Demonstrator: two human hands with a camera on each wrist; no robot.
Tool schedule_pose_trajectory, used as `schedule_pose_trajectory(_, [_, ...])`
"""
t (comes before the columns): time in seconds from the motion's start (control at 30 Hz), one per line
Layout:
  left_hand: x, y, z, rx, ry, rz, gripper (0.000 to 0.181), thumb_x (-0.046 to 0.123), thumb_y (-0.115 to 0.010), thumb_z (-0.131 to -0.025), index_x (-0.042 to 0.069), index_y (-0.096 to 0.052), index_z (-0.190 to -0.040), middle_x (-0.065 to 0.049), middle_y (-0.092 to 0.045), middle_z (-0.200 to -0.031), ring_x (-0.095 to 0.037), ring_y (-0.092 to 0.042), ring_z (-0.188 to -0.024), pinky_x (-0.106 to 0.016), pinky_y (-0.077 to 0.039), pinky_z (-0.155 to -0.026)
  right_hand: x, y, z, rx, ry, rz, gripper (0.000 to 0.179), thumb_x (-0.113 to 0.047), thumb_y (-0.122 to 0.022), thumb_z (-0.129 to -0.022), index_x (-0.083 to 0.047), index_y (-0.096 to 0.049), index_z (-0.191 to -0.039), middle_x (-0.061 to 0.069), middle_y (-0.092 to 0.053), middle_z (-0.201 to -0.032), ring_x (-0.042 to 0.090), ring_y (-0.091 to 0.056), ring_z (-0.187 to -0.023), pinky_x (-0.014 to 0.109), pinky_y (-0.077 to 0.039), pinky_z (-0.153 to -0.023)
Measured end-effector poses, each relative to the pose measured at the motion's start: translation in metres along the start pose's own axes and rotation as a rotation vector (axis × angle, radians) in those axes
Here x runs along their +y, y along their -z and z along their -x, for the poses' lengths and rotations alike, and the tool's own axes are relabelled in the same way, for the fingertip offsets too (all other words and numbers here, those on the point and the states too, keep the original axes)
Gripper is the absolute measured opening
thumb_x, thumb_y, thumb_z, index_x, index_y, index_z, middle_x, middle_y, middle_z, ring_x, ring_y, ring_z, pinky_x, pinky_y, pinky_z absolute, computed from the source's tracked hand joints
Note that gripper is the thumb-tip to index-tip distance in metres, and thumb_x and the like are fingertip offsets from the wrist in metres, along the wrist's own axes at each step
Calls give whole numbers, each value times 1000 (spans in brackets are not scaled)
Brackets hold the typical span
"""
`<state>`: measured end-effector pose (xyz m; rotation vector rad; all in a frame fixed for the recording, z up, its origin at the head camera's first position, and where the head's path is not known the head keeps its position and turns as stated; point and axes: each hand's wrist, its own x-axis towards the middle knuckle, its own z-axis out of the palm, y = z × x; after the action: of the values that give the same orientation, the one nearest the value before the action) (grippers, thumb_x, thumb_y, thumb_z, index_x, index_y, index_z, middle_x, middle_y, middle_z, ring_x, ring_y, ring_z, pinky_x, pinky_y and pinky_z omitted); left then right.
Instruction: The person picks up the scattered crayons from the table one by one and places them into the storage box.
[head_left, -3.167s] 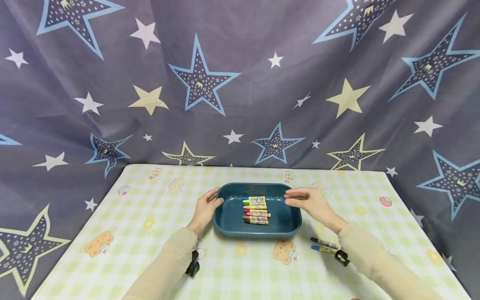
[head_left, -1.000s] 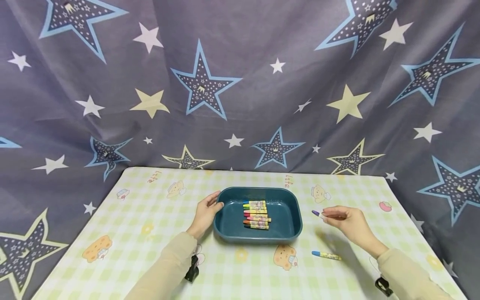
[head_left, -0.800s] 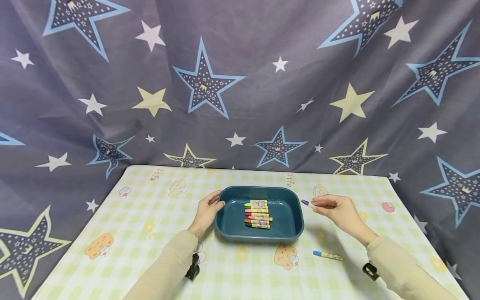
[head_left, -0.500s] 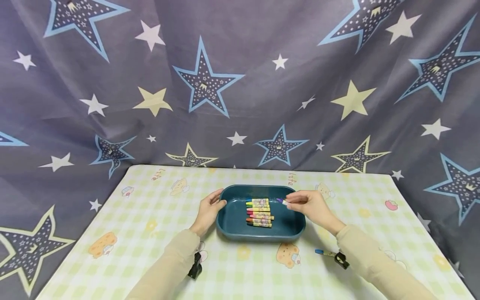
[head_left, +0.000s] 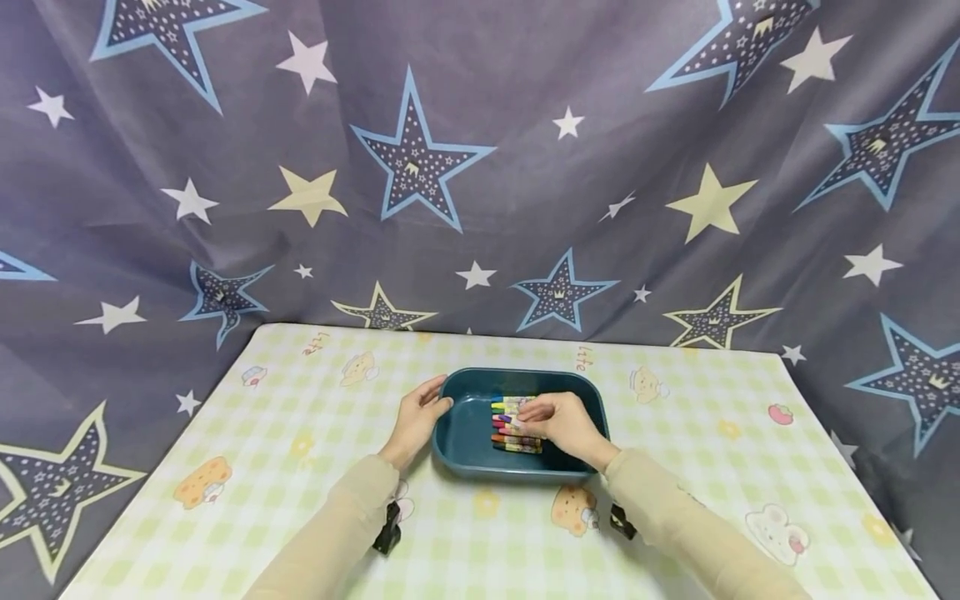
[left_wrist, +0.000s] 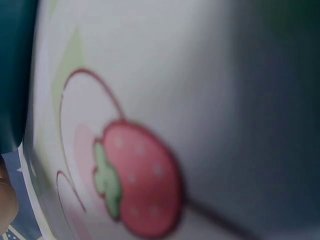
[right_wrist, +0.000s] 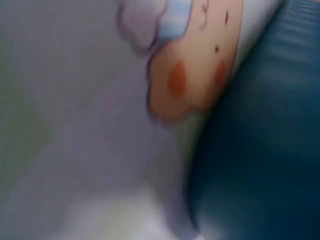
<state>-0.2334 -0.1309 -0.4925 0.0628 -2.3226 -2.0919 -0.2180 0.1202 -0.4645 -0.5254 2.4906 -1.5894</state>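
In the head view a dark teal tray (head_left: 468, 462) rests on the table, a row of crayons (head_left: 517, 447) lying in its middle. My left hand (head_left: 414, 421) grips the tray's left end, thumb at the rim. Inside the tray, my right hand (head_left: 566, 423) pinches a purple-tipped crayon (head_left: 506, 419) just over the row. That hand covers the right ends of several crayons, and I cannot tell whether the held crayon touches them. Tray wall also fills the right side of the right wrist view (right_wrist: 270, 130). A bit of a left finger (left_wrist: 7, 202) shows in the left wrist view.
A green-and-white checked cloth with cartoon prints covers the table (head_left: 300, 517). Behind it hangs a grey star-patterned curtain (head_left: 495, 217). Black wrist straps hang below both sleeves, the left one (head_left: 387, 529) beside the tray. The right sleeve (head_left: 675, 508) hides part of the cloth.
My right hand has picked up the purple crayon from the table and carried it left into the tray. The loose blue crayon is now hidden by the right sleeve. My left hand stays put.
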Motion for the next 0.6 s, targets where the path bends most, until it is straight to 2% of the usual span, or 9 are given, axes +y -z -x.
schedule_pose_trajectory(0.1, [6, 1, 3, -14, 19, 7, 47, 5, -58, -87, 1, -47, -132, -23, -51, -129, -33, -48, -122, -39, -41, -103, 1, -7, 0, -63, -16, -5, 21, -7, -72, -76, -1, -70, -96, 14, -70, -89, 19, -67, -79, 25, -56, -65])
schedule_pose_trajectory(0.17, [14, 0, 8, -24, 20, 4, 48, 4, -57, -87, -1, -46, -133, -24, -50, -129, -34, -48, -122, -40, -41, -102, -7, -7, 4, -100, -30, -6, 21, -3, -72, -75, 3, -70, -95, 17, -70, -88, 23, -67, -79, 26, -56, -64])
schedule_pose_trajectory(0.33, [26, 0, 17, -26, 9, -19, 46, 3, -55, -87, -5, -45, -132, -27, -51, -126, -37, -48, -120, -38, -44, -100, -4, -10, 4, -149, -66, 18, 20, 1, -73, -72, 3, -70, -92, 17, -71, -84, 22, -69, -75, 26, -56, -62])
schedule_pose_trajectory(0.4, [25, 1, 15, -24, 13, -18, 46, 3, -55, -87, -4, -46, -132, -26, -51, -126, -36, -48, -121, -39, -43, -100, 5, -12, 0, -162, -74, 16, 20, 0, -74, -72, 1, -71, -91, 14, -71, -83, 17, -69, -73, 25, -57, -63])
schedule_pose_trajectory(0.47, [24, 2, 14, -23, 22, -3, 46, 3, -56, -87, -3, -46, -132, -25, -51, -128, -35, -47, -122, -39, -41, -102, 6, -13, -1, -168, -69, 23, 20, 2, -74, -71, 1, -71, -91, 13, -71, -82, 16, -69, -71, 25, -57, -64])
schedule_pose_trajectory(0.6, [11, 3, 6, -27, 27, 13, 47, 5, -57, -87, -1, -46, -133, -24, -50, -130, -34, -45, -124, -41, -39, -104, 6, -16, 0, -156, -57, 27, 21, 7, -72, -71, 2, -70, -91, 14, -71, -82, 17, -69, -71, 25, -57, -63])
